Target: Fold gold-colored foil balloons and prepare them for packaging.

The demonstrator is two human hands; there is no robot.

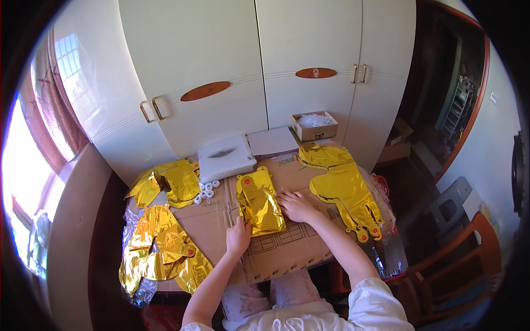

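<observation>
A folded gold foil balloon point(259, 204) lies in front of me on a cardboard-covered table point(287, 248). My left hand point(238, 237) is closed at its lower left corner, with thumb and fingers pinching the edge. My right hand point(295, 207) lies with stretched fingers against its right edge. More flat gold foil balloons point(345, 187) are stacked to the right, their narrow tabs toward me. On the left, a crumpled gold foil piece point(163, 248) lies near me and another gold foil piece point(179, 179) lies behind it.
Several small white rolls point(205, 192) sit left of the folded foil. Behind stand a white plastic-wrapped pack point(226, 157), a flat pale sheet stack point(272, 141) and an open box point(314, 128) of clear plastic pieces. White cabinets point(204, 49) rise behind the table; a wooden chair point(458, 259) stands right.
</observation>
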